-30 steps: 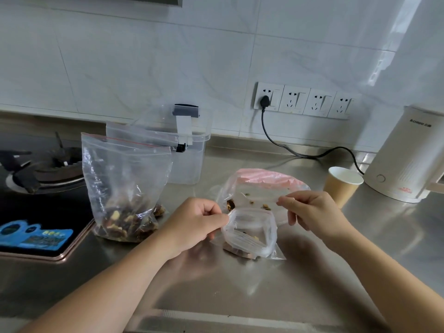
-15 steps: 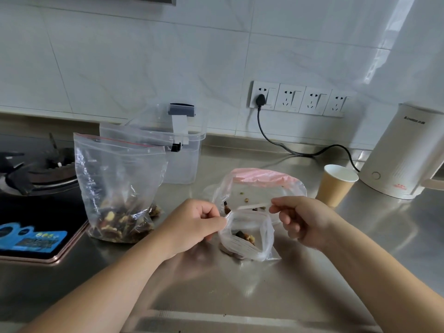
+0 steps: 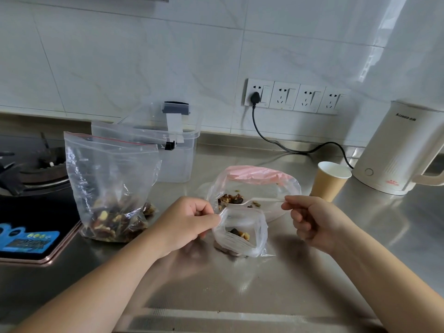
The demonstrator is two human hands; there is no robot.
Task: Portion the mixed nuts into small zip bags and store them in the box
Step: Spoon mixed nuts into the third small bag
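A small clear zip bag [image 3: 240, 243] stands open on the steel counter with a few nuts at its bottom. My left hand [image 3: 189, 219] pinches its left rim. My right hand [image 3: 312, 217] pinches the handle end of a white plastic spoon [image 3: 264, 200], whose bowl lies just above the small bag's far rim. Behind it lies a pink-topped plastic bag [image 3: 254, 175] with nuts inside. A large zip bag [image 3: 108, 179] of mixed nuts stands at the left. The clear storage box [image 3: 177, 159] with an open lid is behind that.
A paper cup [image 3: 329, 181] and a white electric kettle [image 3: 403, 150] stand at the right, with a black cord [image 3: 276, 143] running to the wall sockets. A gas hob [image 3: 31, 179] borders the counter on the left.
My right hand has drawn back to the right, and the spoon now shows between it and the bags. My left hand keeps its pinch on the small bag's rim.
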